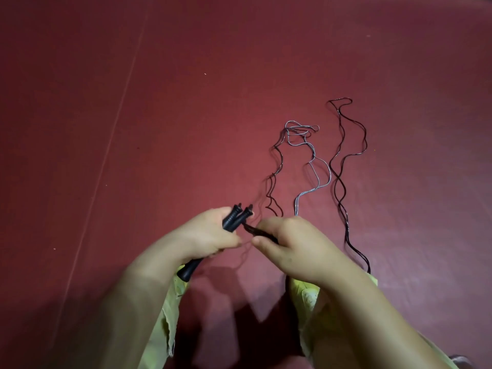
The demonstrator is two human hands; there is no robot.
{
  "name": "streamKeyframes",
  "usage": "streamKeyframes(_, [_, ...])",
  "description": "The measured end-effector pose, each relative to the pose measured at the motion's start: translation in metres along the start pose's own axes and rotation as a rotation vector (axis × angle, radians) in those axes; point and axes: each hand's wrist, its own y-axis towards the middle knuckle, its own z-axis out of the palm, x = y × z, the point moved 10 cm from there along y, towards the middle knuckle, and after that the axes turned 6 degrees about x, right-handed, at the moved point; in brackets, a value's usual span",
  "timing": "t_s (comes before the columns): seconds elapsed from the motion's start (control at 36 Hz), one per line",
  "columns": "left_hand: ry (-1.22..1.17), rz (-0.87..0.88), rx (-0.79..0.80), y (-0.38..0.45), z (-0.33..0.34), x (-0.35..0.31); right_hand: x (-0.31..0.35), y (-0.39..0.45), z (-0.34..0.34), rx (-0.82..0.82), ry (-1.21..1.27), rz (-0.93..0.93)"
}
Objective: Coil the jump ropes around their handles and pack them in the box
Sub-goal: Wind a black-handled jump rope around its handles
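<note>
My left hand (pixel 205 235) grips a pair of black jump-rope handles (pixel 235 218) held together, their tips pointing up and away. My right hand (pixel 287 243) pinches a thin dark cord (pixel 251 228) close to those handles. That dark rope (pixel 275 169) trails away in wavy lines across the floor. A grey rope (pixel 312 158) lies in loose loops to its right. A black rope (pixel 343 166) snakes further right and runs down behind my right arm. No box is in view.
The floor is a dark red mat (pixel 186 102) with a faint seam (pixel 117 123) running diagonally on the left. Yellow-green clothing (pixel 170 310) shows under both forearms at the bottom.
</note>
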Motion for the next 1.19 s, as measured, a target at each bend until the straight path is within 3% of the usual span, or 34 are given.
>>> streamKeyframes(0.08, [0.149,-0.043,0.114,0.002,0.014,0.004,0.0,-0.006,-0.01,-0.043,0.029,-0.033])
streamKeyframes(0.17, [0.147,-0.069,0.3,-0.004,0.041,0.007,0.006,-0.009,-0.012,-0.007,0.093,-0.088])
streamKeyframes(0.39, [-0.108,0.102,0.69,-0.031,0.097,-0.033,-0.02,0.001,-0.006,-0.014,0.803,-0.014])
streamKeyframes(0.5, [-0.313,0.175,0.691,-0.03,0.094,-0.042,-0.023,0.005,0.016,0.102,1.105,0.065])
streamKeyframes(0.67, [-0.585,0.289,0.639,-0.027,0.076,-0.053,-0.024,0.006,0.002,-0.06,1.272,0.027])
streamKeyframes(0.81, [-0.704,0.286,0.634,-0.022,0.069,-0.052,-0.026,0.003,-0.008,-0.174,1.165,-0.014])
streamKeyframes(1.19, [-0.783,0.229,0.628,-0.019,0.069,-0.047,-0.032,0.0,-0.011,-0.244,1.04,0.048])
